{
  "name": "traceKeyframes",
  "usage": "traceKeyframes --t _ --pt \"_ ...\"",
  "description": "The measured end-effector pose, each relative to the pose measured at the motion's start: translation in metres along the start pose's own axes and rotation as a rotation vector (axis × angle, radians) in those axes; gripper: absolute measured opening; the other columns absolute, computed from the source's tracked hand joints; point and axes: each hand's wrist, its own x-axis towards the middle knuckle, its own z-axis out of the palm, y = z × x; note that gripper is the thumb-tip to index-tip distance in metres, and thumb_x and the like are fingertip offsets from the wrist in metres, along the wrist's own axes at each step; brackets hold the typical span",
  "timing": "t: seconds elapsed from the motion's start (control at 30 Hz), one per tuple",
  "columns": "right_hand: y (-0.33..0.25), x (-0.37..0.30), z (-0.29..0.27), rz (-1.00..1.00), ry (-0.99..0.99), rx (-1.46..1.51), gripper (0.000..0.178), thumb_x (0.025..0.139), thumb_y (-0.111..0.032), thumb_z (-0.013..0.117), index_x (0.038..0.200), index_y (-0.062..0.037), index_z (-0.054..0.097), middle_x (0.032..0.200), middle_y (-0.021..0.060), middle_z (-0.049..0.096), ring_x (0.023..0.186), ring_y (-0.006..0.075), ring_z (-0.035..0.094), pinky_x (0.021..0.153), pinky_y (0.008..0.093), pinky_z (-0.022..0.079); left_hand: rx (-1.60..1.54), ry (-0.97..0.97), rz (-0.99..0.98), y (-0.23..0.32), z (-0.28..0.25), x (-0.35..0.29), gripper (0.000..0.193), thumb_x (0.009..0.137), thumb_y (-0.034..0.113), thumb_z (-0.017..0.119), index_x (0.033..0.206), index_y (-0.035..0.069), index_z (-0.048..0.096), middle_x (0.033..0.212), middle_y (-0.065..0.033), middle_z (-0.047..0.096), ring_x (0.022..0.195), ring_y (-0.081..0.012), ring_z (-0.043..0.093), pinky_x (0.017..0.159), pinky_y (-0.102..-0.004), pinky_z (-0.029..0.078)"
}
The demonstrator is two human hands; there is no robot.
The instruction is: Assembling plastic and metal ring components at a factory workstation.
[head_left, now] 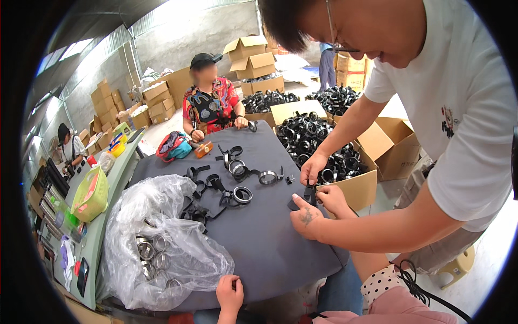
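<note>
The person's right forearm rises from a pink, dotted cuff at the near right corner of the worktop (280,254), passing behind a co-worker's forearm. The right hand (333,200) sits at the right edge, fingers pinched on a small black strap piece (309,195) of matte, flat material. The co-worker's tattooed hand (306,218) and other hand (313,168) touch the same piece. The left hand (230,292) rests at the near edge, fingers curled in, with nothing seen in it, just beside a crinkled clear plastic bag (162,254) of shiny metal rings. The worktop is covered in smooth dark grey cloth
</note>
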Motion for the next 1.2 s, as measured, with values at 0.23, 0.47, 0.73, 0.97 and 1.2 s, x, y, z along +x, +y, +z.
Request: traceKeyframes --t 0.23,0.47,0.73,0.97,1.2 --pt "0.070 0.051 0.016 -0.201 -0.338 -0.155 0.027 0.096 -0.025 0.050 0.107 -0.0026 0.061 0.093 0.0077 0.066 0.083 0.0151 0.059 0.076 0.0293 0.046 -0.016 0.015 0.070 -0.001 0.009 0.004 0.007 0.078 0.001 0.064 0.085 0.002 0.062 0.081 -0.0117 0.061 0.067 -0.0263 0.061 0.061 -0.0354 0.049" --pt "-0.026 0.016 -0.011 -0.194 -0.102 -0.064 0.030 0.087 -0.020 0.058 0.113 -0.0062 0.055 0.099 0.0123 0.058 0.095 0.0230 0.054 0.084 0.0357 0.045 -0.002 0.018 0.087 0.004 0.009 0.004 0.007 0.078 0.004 0.065 0.085 0.003 0.063 0.082 -0.0115 0.062 0.068 -0.0263 0.062 0.062 -0.0363 0.050" --pt "-0.018 0.021 0.043 -0.212 0.111 -0.712 0.058 0.081 -0.027 0.069 0.131 -0.0102 0.044 0.121 0.0153 0.049 0.113 0.0270 0.047 0.091 0.0416 0.044 0.045 -0.001 0.046 0.000 0.005 -0.001 0.006 0.078 0.005 0.066 0.083 0.005 0.064 0.083 -0.0098 0.063 0.070 -0.0256 0.064 0.063 -0.0359 0.051" --pt "-0.039 0.034 0.048 -0.079 0.060 -0.586 0.057 0.078 -0.027 0.073 0.125 -0.0089 0.046 0.120 0.0161 0.049 0.113 0.0285 0.049 0.090 0.0425 0.045 0.068 -0.001 0.084 -0.004 0.007 0.000 0.006 0.077 0.007 0.066 0.083 0.006 0.064 0.082 -0.0082 0.064 0.072 -0.0258 0.063 0.064 -0.0365 0.051" --pt "-0.036 0.022 0.016 0.104 -0.163 -0.198 0.022 0.078 -0.019 0.068 0.093 -0.0029 0.063 0.095 0.0139 0.061 0.095 0.0273 0.059 0.080 0.0384 0.049 0.084 -0.022 0.105 0.000 0.011 0.009 0.005 0.077 0.009 0.065 0.082 0.008 0.065 0.083 -0.0092 0.064 0.076 -0.0298 0.063 0.066 -0.0394 0.051"
